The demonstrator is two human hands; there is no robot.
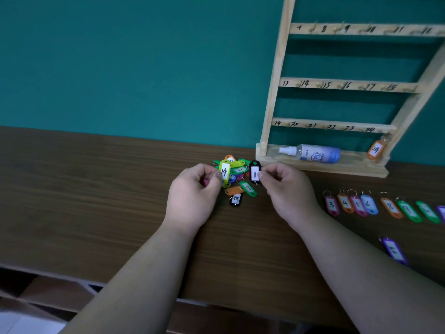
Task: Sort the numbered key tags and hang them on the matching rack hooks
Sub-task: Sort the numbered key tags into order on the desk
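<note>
Two tags held over the pile [237,189]: left hand [192,196] pinches tag 14 [224,172], right hand [286,189] pinches tag 1 [254,173]. Rack [272,97] stands at two o'clock. Probably light, stiff, slick plastic; best pinched across the flat body.

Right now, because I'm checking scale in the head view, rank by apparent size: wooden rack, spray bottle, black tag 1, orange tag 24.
wooden rack
spray bottle
black tag 1 and orange tag 24 look alike, unranked
</note>
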